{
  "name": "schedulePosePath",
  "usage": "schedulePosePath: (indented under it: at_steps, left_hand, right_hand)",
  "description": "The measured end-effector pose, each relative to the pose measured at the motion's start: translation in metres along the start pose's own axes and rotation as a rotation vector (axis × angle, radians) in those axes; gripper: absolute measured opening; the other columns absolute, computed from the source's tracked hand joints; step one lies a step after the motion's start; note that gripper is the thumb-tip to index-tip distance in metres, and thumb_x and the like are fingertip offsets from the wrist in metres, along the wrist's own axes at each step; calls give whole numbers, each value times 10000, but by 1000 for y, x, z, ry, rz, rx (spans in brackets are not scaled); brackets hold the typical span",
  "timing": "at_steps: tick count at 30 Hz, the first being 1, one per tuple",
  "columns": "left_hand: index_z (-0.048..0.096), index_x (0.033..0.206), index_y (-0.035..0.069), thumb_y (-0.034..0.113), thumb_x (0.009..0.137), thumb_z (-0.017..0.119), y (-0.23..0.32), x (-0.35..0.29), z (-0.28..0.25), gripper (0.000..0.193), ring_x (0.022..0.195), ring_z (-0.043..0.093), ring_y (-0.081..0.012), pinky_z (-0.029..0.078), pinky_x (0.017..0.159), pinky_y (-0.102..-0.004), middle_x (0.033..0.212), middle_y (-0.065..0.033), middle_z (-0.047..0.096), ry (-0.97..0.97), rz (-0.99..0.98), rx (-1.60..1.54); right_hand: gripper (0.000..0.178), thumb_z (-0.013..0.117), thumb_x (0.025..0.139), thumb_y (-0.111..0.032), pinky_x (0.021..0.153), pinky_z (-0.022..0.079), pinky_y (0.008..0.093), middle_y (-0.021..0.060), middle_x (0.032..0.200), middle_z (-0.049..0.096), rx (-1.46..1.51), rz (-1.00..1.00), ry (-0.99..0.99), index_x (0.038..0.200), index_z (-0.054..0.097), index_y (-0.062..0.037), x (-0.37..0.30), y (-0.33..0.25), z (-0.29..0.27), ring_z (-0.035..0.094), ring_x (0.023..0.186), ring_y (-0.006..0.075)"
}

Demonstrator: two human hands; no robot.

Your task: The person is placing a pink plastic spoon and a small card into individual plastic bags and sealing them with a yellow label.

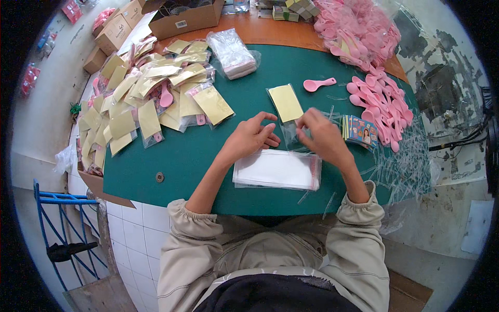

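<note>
A pale yellow card [288,103] lies in a clear plastic bag [289,136] on the green table, in front of my hands. My left hand [250,139] is open beside the bag, fingers bent and apart. At the card's lower right corner is my right hand [323,136], slightly blurred, its fingers bent over the bag; their grip cannot be made out. Nearer me sits a stack of clear bags [275,170]. A single pink spoon [319,84] lies beyond my right hand, and a stack of printed cards [359,131] stands to its right.
Filled bags with yellow cards and pink spoons [156,93] are heaped at left. A pack of clear bags [234,54] lies behind. Loose pink spoons [382,106] and torn plastic strips [403,169] cover the right side. A cardboard box [189,22] stands at the back.
</note>
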State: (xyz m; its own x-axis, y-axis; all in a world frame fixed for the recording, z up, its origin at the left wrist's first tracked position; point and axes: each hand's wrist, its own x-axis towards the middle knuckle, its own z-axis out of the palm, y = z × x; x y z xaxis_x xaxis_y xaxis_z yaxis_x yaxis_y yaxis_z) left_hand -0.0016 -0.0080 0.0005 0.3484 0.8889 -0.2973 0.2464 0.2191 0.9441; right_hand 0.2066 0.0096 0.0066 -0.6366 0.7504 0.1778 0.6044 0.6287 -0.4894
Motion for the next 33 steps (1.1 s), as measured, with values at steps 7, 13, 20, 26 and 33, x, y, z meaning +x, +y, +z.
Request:
schedulePosePath:
  at_steps: [7, 13, 20, 26, 33]
  left_hand:
    - [410, 1196, 22, 225, 940, 396, -6, 4, 0, 327, 804, 634, -188, 518, 694, -292, 894, -146, 635, 50, 46, 58]
    - [247, 1300, -2, 240, 913, 452, 6, 0, 6, 500, 754, 647, -214, 530, 626, -300, 862, -187, 632, 110, -19, -66]
    - [73, 1365, 76, 124, 885, 504, 1, -6, 0, 647, 757, 645, -246, 543, 635, -327, 877, -212, 618, -46, 35, -187]
    - [68, 1379, 112, 106, 905, 462, 3, -9, -7, 616, 758, 641, -238, 545, 667, -338, 875, -196, 615, -99, 0, -189]
    - [-5, 1394, 96, 141, 916, 450, -1, -8, -5, 661, 744, 630, -203, 539, 673, -326, 866, -173, 610, -110, -72, -249]
  right_hand:
    - [357, 645, 762, -218, 594, 457, 340, 126, 797, 591, 144, 350, 186, 1004, 488, -7, 9, 18, 17, 584, 675, 242]
    - [309, 669, 766, -197, 516, 402, 240, 68, 694, 577, 628, 436, 323, 925, 491, -1, 18, 13, 24, 515, 578, 88]
    - [268, 675, 736, -193, 605, 442, 298, 95, 774, 565, 276, 291, 246, 865, 522, -16, 15, -11, 9, 558, 676, 191]
    - [222, 657, 713, -185, 678, 470, 367, 103, 925, 503, 113, -35, 119, 859, 545, -59, 6, -31, 11, 555, 830, 270]
    - [195, 635, 699, -152, 619, 493, 349, 90, 885, 499, 65, -105, 120, 831, 536, -50, 4, -33, 22, 556, 803, 250]
